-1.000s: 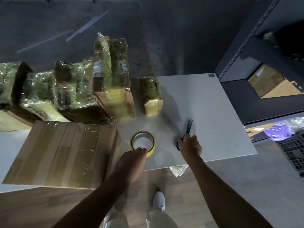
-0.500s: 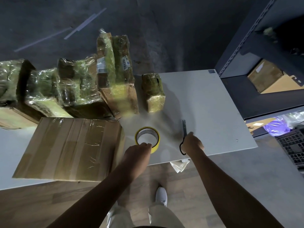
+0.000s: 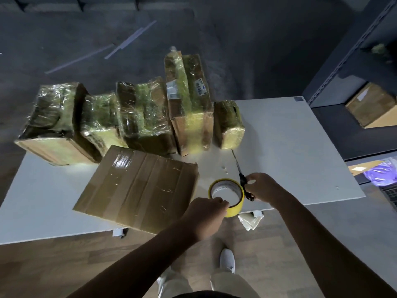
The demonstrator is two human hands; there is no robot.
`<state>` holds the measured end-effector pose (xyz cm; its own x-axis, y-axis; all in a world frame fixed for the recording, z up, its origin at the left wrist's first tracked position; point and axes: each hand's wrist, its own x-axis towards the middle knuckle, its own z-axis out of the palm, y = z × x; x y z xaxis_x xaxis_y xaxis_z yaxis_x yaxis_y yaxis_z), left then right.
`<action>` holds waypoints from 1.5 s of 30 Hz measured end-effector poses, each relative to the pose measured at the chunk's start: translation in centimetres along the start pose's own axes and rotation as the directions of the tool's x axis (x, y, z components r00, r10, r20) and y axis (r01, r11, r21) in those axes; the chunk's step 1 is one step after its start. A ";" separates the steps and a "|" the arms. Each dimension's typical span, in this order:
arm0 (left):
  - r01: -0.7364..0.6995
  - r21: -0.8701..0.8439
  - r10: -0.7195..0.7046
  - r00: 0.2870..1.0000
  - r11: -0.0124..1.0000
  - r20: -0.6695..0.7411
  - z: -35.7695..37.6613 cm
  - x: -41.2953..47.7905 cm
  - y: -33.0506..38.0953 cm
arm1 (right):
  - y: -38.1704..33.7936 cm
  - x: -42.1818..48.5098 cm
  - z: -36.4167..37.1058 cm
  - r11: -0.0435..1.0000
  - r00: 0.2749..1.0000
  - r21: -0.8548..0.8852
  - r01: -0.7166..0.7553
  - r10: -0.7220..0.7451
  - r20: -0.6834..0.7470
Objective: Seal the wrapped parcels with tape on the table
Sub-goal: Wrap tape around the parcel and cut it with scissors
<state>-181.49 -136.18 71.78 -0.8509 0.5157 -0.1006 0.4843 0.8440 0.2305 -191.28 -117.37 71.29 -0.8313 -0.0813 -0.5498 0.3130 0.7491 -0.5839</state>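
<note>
White table (image 3: 290,147) bearing wrapped parcels (image 3: 189,104). Near its edge, left hand (image 3: 204,216) grips tape (image 3: 236,208); right hand (image 3: 265,188) clasps scissors (image 3: 238,166).

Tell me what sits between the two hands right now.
In the head view, the yellow tape roll: the left hand grips its near rim, while the right hand holds the scissors beside its right side.

The single head-worn wide-angle camera faced forward and steeply down from close above the white table (image 3: 290,147), with dark floor (image 3: 214,29) beyond its far edge.
</note>
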 end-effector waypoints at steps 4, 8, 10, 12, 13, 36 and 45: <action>-0.028 -0.011 0.027 0.997 1.000 -0.066 0.5 -0.2 -0.9 | -1.3 -1.1 0.4 1.000 0.991 0.007 0.012 -0.011 -0.130; -0.023 -0.010 0.022 0.999 1.000 -0.047 0.6 0.6 -0.8 | -3.3 -3.6 0.2 0.971 0.942 -0.169 0.168 -0.209 -0.264; -0.018 -0.020 0.017 0.999 1.000 -0.046 0.8 0.9 -0.6 | -4.9 -4.9 0.6 0.933 0.910 -0.230 0.277 -0.331 -0.249; -0.023 -0.002 0.023 0.999 1.000 -0.046 0.6 1.0 -0.4 | -6.5 -5.4 1.7 0.909 0.900 -0.201 0.366 -0.401 -0.174; -0.024 0.018 0.024 0.999 1.000 -0.032 0.5 1.0 -0.3 | -7.3 -5.4 2.4 0.903 0.899 -0.176 0.391 -0.416 -0.137; 0.015 0.200 -0.028 0.998 0.980 0.061 -2.6 0.2 -3.0 | -15.3 0.7 5.2 0.578 0.702 -0.442 0.686 -0.686 0.192; 0.000 0.096 -0.008 0.996 0.995 0.088 -0.6 -1.2 -1.9 | -10.9 -2.8 -1.4 0.849 0.893 -0.291 0.441 -0.446 0.053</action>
<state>-181.53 -138.47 72.07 -0.8337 0.5196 -0.1871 0.5018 0.8542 0.1363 -193.05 -124.42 80.02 -0.8579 -0.4418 -0.2622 -0.2348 0.7911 -0.5649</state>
